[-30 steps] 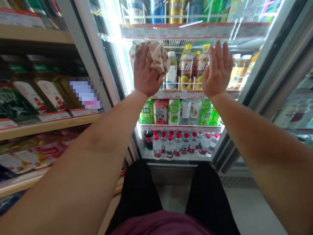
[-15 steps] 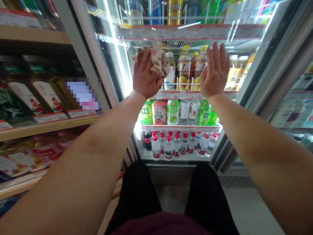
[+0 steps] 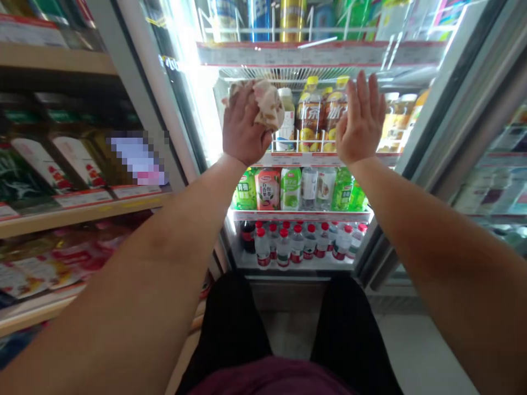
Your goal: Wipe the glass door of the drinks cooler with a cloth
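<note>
While the purple top [image 3: 272, 376] and black trouser legs [image 3: 230, 323] fill the near end, there's pale floor [image 3: 415, 345] off to the right; on the left, a wood-edged shelf [image 3: 45, 222] runs alongside, dark bottles [image 3: 76, 151] on it. Next up is the glass door [image 3: 317, 43] of a lit drinks fridge — see-through, with bright streaks of reflection near the top; the left hand [image 3: 246, 129] is up against it, fingers fanned a bit over a crumpled pale patterned cloth [image 3: 272, 104], which is bunched between hand and glass; the right hand [image 3: 362, 123] is about level and well apart — fingers straight, only slightly spread, palm toward the glass. Behind the pane: red-capped bottles [image 3: 283, 249] at the bottom, green and red drinks [image 3: 290, 189] above those, then yellow-capped tea bottles [image 3: 310, 118] between the hands; metal cans [image 3: 293, 21] top it off.
</note>
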### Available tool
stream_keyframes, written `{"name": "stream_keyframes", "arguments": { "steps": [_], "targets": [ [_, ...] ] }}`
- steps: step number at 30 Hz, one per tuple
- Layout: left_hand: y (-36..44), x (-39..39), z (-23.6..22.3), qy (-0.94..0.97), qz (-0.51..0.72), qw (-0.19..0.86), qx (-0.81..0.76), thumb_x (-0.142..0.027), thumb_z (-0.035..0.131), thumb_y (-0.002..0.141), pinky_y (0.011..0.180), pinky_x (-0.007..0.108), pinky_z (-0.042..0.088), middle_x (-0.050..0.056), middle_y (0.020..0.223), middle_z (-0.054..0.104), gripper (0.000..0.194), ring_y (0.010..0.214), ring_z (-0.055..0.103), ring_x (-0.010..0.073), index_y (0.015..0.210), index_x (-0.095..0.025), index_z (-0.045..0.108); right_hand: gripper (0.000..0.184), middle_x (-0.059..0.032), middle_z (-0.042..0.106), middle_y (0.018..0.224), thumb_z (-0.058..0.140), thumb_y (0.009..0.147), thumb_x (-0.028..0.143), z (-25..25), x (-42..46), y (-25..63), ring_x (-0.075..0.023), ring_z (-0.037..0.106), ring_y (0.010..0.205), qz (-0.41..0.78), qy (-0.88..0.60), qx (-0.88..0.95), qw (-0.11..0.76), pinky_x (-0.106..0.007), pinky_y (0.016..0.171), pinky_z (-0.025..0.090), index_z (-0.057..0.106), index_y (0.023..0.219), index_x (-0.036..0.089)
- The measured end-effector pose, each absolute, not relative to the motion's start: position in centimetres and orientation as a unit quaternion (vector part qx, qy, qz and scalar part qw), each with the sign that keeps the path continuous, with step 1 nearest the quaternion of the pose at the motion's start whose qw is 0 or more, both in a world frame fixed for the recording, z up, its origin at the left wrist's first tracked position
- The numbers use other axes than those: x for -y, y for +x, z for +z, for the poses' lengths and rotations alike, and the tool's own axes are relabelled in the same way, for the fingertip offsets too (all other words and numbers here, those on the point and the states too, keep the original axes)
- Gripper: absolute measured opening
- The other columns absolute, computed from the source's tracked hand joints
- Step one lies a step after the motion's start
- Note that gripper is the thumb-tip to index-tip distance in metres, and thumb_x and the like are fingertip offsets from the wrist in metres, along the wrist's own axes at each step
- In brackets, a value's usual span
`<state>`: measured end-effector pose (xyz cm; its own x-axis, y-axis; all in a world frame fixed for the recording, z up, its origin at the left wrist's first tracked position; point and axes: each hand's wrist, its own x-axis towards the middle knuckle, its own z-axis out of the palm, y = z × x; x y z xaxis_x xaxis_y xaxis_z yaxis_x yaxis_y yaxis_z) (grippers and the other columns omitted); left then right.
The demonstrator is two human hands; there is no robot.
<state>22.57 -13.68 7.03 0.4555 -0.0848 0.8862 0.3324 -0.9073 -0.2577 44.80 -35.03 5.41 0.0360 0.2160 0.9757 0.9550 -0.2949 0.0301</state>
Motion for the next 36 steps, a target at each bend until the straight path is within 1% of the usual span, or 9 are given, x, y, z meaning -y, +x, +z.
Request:
{"name": "stream_keyframes", "arguments": {
  "steps": [7,11,13,15,20,23,29,32,36],
  "targets": [
    [22.8,12.8,7.0,-0.781,-0.582,0.186,0.128,-0.066,0.049,0.098,0.135,0.05,-0.011,-0.007,0.172,0.026,0.07,0.161,-0.006,0.0159,0.151,-0.02,0.049,0.06,-0.0009,0.026,0.175,0.028,0.106,0.027,5.5,34.9,44.8,-0.0249,0.011,0.164,-0.487,-0.635,0.477,0.363,-0.057,0.132,0.01,0.026,0.165,0.018],
    [22.8,13.3,6.9,-0.805,-0.544,0.218,0.091,-0.062,0.045,0.097,0.133,0.036,-0.017,-0.011,0.165,0.04,0.064,0.158,-0.017,0.0022,0.151,-0.028,0.05,0.062,0.0034,0.037,0.17,0.026,0.107,0.028,5.4,34.8,45.2,-0.0229,0.006,0.164,-0.483,-0.632,0.482,0.366,-0.059,0.132,0.006,0.019,0.168,0.028],
    [22.8,13.4,6.9,-0.815,-0.531,0.217,0.08,-0.065,0.044,0.095,0.132,0.032,-0.02,-0.012,0.162,0.043,0.067,0.157,-0.018,0.0001,0.151,-0.028,0.048,0.062,0.0009,0.034,0.172,0.027,0.105,0.028,5.4,34.7,45.3,-0.0242,0.01,0.164,-0.493,-0.629,0.478,0.364,-0.06,0.132,0.01,0.024,0.167,0.024],
    [22.9,13.2,6.8,-0.804,-0.547,0.213,0.095,-0.067,0.043,0.096,0.133,0.036,-0.016,-0.009,0.165,0.04,0.071,0.159,-0.015,0.0056,0.153,-0.025,0.047,0.062,-0.0013,0.029,0.174,0.028,0.104,0.027,5.4,34.6,45.4,-0.0254,0.014,0.164,-0.502,-0.623,0.475,0.367,-0.06,0.132,0.013,0.03,0.166,0.019],
    [22.9,12.8,6.7,-0.778,-0.575,0.215,0.132,-0.067,0.05,0.099,0.134,0.05,-0.01,-0.002,0.172,0.026,0.072,0.161,-0.004,0.0192,0.152,-0.018,0.047,0.063,0.0012,0.029,0.174,0.029,0.103,0.026,5.3,34.6,45.3,-0.0242,0.015,0.164,-0.501,-0.623,0.471,0.372,-0.058,0.133,0.013,0.03,0.166,0.022],
    [22.7,13.7,6.4,-0.8,-0.544,0.233,0.101,-0.065,0.054,0.096,0.135,0.05,-0.004,-0.001,0.169,0.033,0.067,0.162,0.0,0.0235,0.149,-0.023,0.052,0.062,-0.0029,0.029,0.174,0.029,0.103,0.025,5.3,34.7,45.1,-0.0243,0.017,0.163,-0.506,-0.628,0.466,0.364,-0.055,0.133,0.014,0.033,0.165,0.017],
    [22.1,15.6,6.1,-0.777,-0.57,0.24,0.117,-0.062,0.041,0.1,0.133,0.057,0.007,0.008,0.164,0.043,0.065,0.162,0.011,0.0295,0.146,-0.019,0.056,0.067,-0.0104,0.034,0.172,0.034,0.098,0.024,5.2,34.9,45.0,-0.0287,0.022,0.162,-0.519,-0.609,0.477,0.365,-0.056,0.132,0.017,0.037,0.163,0.011],
    [21.9,15.8,6.0,-0.759,-0.583,0.259,0.127,-0.059,0.042,0.101,0.133,0.057,0.012,0.008,0.163,0.045,0.06,0.162,0.012,0.0293,0.144,-0.02,0.058,0.066,-0.0107,0.036,0.171,0.034,0.098,0.025,5.2,34.9,44.7,-0.0289,0.023,0.162,-0.514,-0.601,0.48,0.379,-0.057,0.131,0.019,0.038,0.163,0.014],
    [21.6,16.3,5.9,-0.764,-0.563,0.299,0.098,-0.048,0.05,0.097,0.132,0.054,0.019,0.011,0.157,0.052,0.053,0.157,0.029,0.0327,0.141,-0.019,0.06,0.07,-0.008,0.038,0.17,0.037,0.095,0.023,5.2,35.0,44.3,-0.0294,0.025,0.161,-0.507,-0.603,0.48,0.386,-0.06,0.13,0.022,0.035,0.165,0.022]
  ]
}}
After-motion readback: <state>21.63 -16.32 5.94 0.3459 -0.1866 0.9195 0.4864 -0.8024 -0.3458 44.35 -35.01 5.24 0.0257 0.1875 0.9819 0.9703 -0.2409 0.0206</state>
